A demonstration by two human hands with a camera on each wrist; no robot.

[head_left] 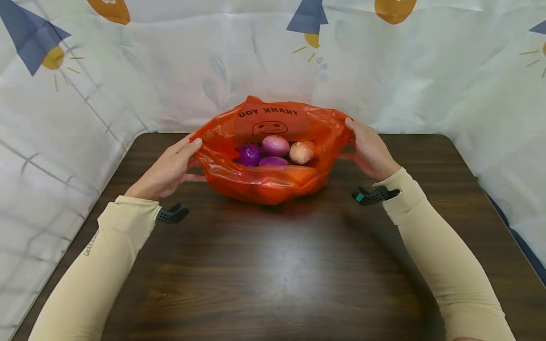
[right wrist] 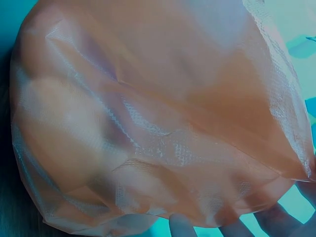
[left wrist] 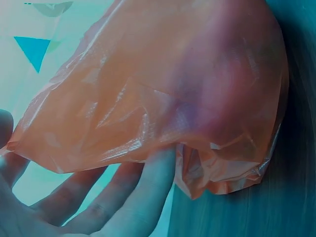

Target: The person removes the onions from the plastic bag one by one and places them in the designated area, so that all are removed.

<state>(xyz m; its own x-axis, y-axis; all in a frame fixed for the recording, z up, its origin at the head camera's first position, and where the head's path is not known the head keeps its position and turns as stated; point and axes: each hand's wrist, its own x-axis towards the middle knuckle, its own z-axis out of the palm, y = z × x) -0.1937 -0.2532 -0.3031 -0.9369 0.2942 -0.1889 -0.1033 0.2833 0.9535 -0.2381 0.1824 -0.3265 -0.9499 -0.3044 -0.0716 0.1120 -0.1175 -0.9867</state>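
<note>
Between both hands a red-orange plastic bag (head_left: 273, 182) with "THANK YOU" print is spread wide at its mouth. Inside lie several onions: a shiny purple one (head_left: 249, 155), a pinkish one (head_left: 275, 146), a pale tan one (head_left: 302, 152) and another purple one (head_left: 273, 161) partly behind the front rim. My left hand (head_left: 168, 166) pinches the left edge of the mouth between thumb and fingers. On the opposite edge, my right hand (head_left: 370, 147) pinches the plastic likewise. Both wrist views show the bag's translucent side (left wrist: 133, 113) with blurred round shapes within.
The bag is over the far part of a dark wood-grain table (head_left: 256, 274). Behind it and at the sides hangs a white sheet (head_left: 170, 71) with printed figures. Black straps circle both wrists over cream sleeves (head_left: 123, 237).
</note>
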